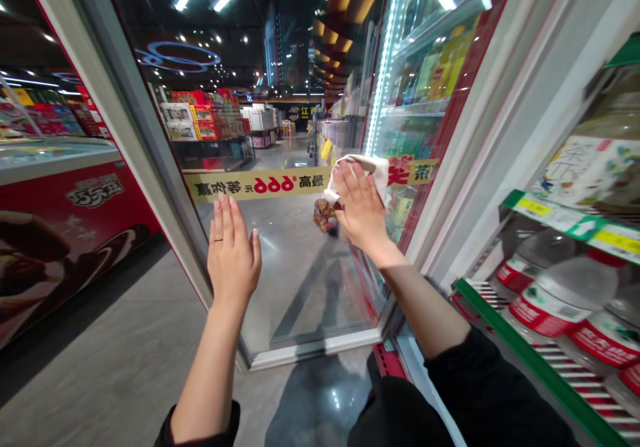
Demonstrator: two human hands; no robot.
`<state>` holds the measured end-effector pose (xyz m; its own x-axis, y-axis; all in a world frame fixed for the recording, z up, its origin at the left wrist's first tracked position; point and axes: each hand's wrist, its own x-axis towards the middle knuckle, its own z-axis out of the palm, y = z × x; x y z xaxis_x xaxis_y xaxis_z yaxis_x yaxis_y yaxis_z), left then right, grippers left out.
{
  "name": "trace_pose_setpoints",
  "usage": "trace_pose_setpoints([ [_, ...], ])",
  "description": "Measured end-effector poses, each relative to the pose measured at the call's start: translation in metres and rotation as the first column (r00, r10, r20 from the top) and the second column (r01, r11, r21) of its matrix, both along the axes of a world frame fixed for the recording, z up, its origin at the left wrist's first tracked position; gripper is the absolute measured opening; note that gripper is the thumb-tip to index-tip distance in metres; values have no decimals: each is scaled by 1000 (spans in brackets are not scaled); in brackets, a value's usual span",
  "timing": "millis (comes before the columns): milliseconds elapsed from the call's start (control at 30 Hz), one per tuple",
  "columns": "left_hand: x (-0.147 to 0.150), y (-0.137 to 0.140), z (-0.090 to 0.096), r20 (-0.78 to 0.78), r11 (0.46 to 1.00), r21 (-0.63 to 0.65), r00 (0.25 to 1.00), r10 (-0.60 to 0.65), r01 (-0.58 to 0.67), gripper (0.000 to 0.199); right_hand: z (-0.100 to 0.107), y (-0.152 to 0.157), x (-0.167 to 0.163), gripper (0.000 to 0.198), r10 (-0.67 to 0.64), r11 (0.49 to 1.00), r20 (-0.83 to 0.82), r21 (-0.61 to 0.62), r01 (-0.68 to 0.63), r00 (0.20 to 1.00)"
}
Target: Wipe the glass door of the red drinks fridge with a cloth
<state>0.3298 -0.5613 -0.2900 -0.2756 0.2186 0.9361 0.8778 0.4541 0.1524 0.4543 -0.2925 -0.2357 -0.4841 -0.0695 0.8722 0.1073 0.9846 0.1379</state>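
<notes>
A glass door [300, 260] with a pale frame stands swung out in front of me. My right hand [363, 210] presses a white cloth [376, 170] against the pane, its fingers stretched over the cloth. The cloth overlaps a yellow strip [235, 185] with mirrored red and black lettering across the glass. My left hand [231, 250] lies flat, fingers straight and holding nothing, against the left part of the pane near the frame. A ring is on one of its fingers. Beside my right hand, a small brown patterned shape [323, 215] shows at the glass; I cannot tell what it is.
Close on my right are cooler shelves [530, 353] with green edges and large bottles [555, 297] with red labels. A red chest freezer [75, 227] stands to the left. Through the glass appear stacked boxes [200, 117] and a store aisle. Grey floor [165, 347] lies below.
</notes>
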Motion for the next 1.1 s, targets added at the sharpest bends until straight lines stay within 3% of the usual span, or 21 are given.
trace_pose_setpoints([
  [200,35,23,18,-90,998,-49,995,-29,25,78,19,-3,-5,98,-69,996,-153,-67,60,986],
  [333,49,47,27,-102,992,-106,992,-76,66,85,18,-14,0,101,-33,999,-50,-22,32,998],
  [467,51,53,29,-74,993,-104,995,-64,56,105,3,4,21,100,-18,1000,62,19,17,998],
  [600,63,45,35,-22,987,-158,1000,15,-18,108,-5,28,33,89,71,997,-164,7,-71,984],
  [767,77,38,45,-15,959,-253,992,126,-126,109,-1,37,30,65,226,973,-427,63,-221,875],
  [867,77,37,47,-4,956,-268,992,123,-119,113,1,43,34,45,133,982,-509,-48,-182,851],
  [967,75,35,49,21,953,-283,992,123,-113,111,-2,46,38,27,-41,985,-563,-161,-60,825],
  [1033,75,34,51,36,948,-298,991,128,-112,108,-7,41,38,22,-118,975,-570,-222,-14,813],
  [1100,75,34,53,43,942,-314,990,137,-117,105,-10,31,33,25,-97,973,-544,-229,-37,834],
])
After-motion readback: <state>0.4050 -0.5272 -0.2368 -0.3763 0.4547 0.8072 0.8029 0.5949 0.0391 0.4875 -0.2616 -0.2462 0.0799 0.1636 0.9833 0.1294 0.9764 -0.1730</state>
